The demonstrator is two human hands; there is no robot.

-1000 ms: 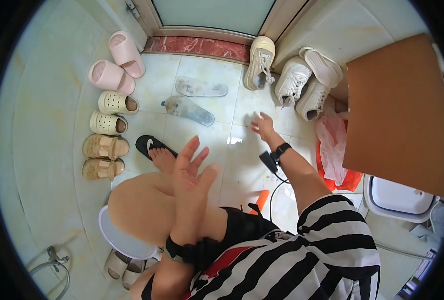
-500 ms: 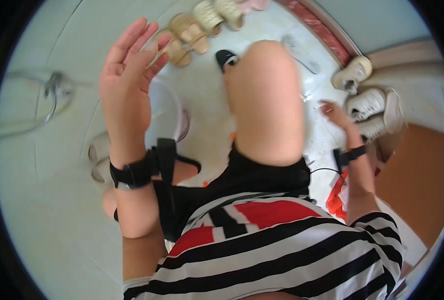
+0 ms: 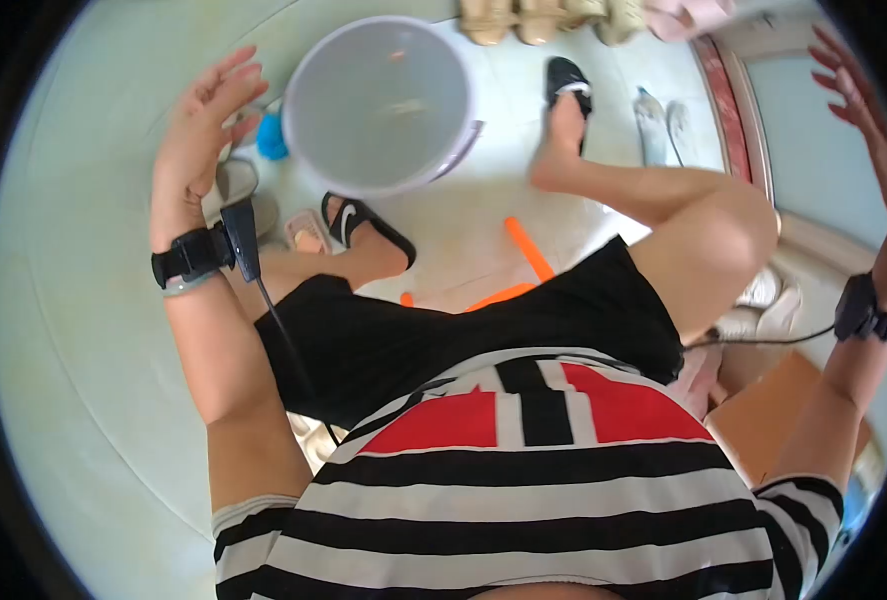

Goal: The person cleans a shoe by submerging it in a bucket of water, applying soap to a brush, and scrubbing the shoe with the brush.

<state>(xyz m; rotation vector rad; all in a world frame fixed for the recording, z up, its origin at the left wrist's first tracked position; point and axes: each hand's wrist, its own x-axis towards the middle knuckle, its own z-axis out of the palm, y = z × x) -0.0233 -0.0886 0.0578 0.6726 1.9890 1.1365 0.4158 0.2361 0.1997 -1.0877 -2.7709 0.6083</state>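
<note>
On seemingly tiled floor (image 3: pixel 459 240), 1 bucket (image 3: pixel 349 125)

Betw. basin (image 3: pixel 359 130) & R black slide (image 3: pixel 569 78), a strip of floor (image 3: pixel 507 130) is left open for a hand, bounded at far end by tan shoes (image 3: pixel 489 24), at near end by orange bar (image 3: pixel 527 248). L hand's (image 3: pixel 199 135) low path rightward is blocked by basin & blue item (image 3: pixel 273 138). R hand (image 3: pixel 862 98) is flanked by door (image 3: pixel 814 140); cable (image 3: pixel 764 342) is strung nr R forearm (image 3: pixel 844 385).

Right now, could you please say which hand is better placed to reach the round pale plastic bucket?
Probably the left hand: it looks empty and appears nearer the bucket; the right hand is across the picture, past the bent bare knee.
</note>
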